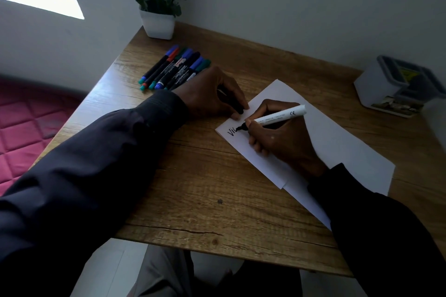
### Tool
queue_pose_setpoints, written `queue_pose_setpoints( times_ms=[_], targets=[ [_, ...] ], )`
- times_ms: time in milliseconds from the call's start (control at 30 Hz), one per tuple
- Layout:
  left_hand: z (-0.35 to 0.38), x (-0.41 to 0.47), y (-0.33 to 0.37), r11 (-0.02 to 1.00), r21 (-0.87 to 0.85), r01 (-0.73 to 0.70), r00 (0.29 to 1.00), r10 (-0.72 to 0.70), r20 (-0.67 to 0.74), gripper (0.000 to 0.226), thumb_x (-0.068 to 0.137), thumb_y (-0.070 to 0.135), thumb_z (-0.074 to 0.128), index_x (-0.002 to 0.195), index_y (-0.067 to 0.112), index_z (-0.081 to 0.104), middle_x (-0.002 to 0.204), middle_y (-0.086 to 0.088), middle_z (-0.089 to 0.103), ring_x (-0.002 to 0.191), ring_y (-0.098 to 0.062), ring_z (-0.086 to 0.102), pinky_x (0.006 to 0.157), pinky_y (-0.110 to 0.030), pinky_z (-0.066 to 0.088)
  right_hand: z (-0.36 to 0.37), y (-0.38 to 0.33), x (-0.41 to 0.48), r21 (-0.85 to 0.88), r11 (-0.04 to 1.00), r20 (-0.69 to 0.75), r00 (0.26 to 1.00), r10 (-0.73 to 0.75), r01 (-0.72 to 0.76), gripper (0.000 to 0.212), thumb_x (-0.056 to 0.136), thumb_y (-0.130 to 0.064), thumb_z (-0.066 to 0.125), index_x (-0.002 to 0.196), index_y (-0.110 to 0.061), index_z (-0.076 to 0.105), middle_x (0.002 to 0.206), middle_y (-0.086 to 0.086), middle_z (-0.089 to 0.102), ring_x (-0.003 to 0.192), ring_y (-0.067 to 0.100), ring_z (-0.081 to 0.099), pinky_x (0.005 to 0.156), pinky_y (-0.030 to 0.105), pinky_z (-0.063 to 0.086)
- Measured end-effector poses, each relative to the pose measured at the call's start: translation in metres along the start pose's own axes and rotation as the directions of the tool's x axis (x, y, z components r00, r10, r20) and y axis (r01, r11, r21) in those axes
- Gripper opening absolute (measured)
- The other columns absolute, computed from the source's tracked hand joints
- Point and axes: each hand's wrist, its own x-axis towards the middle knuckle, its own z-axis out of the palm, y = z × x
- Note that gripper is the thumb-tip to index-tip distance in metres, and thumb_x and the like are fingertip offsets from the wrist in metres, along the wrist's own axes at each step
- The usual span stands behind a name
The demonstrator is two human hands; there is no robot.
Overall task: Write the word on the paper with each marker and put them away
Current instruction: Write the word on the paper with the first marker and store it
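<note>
A white sheet of paper (337, 142) lies slanted on the wooden table (193, 188). My right hand (277, 137) grips a white marker (281, 117) with a black tip that touches the paper's near-left corner, where black letters (232, 131) are written. My left hand (212, 94) rests on the paper's left edge, fingers curled around a black marker cap (237, 106). Several markers (173, 67) with blue, red, green and black caps lie side by side at the table's far left.
A white pot with a green plant (158, 23) stands at the far-left corner against the wall. A white lidded plastic container (395, 82) sits at the far right edge. A pink quilted surface (24, 128) lies left of the table.
</note>
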Motion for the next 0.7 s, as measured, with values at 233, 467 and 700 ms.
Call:
queue_pose_setpoints(
  times_ms=[233, 467, 700],
  targets=[
    [-0.001, 0.000, -0.001, 1.000, 0.011, -0.002, 1.000, 0.002, -0.004, 0.025, 0.081, 0.008, 0.075, 0.099, 0.025, 0.071, 0.107, 0.013, 0.067, 0.105, 0.009, 0.058, 0.078, -0.002, 0.046, 0.004, 0.013, 0.005, 0.204, 0.979, -0.010, 1.000, -0.010, 0.011, 0.015, 0.094, -0.007, 0.070, 0.079, -0.005, 0.066, 0.060, 0.000, 0.068, 0.046, 0.009, 0.064, 0.044, 0.020, 0.052],
    [-0.001, 0.000, -0.001, 1.000, 0.004, -0.016, 1.000, 0.016, -0.021, 0.024, 0.082, 0.006, 0.073, 0.098, 0.024, 0.070, 0.103, 0.015, 0.066, 0.102, 0.007, 0.060, 0.077, -0.002, 0.047, 0.007, 0.017, 0.009, 0.161, 0.983, -0.008, 0.996, -0.092, 0.092, 0.017, 0.090, -0.023, 0.074, 0.082, -0.009, 0.068, 0.061, -0.002, 0.069, 0.048, 0.009, 0.066, 0.044, 0.016, 0.049],
    [0.000, 0.001, -0.004, 1.000, 0.015, -0.024, 0.999, 0.024, -0.024, 0.024, 0.081, 0.008, 0.074, 0.099, 0.024, 0.071, 0.106, 0.012, 0.067, 0.102, 0.004, 0.062, 0.081, -0.006, 0.049, 0.004, 0.022, 0.011, 0.135, 0.988, 0.001, 0.997, -0.074, 0.073, 0.016, 0.090, -0.009, 0.074, 0.078, -0.002, 0.066, 0.058, -0.003, 0.069, 0.045, 0.007, 0.064, 0.044, 0.014, 0.048]
  ],
)
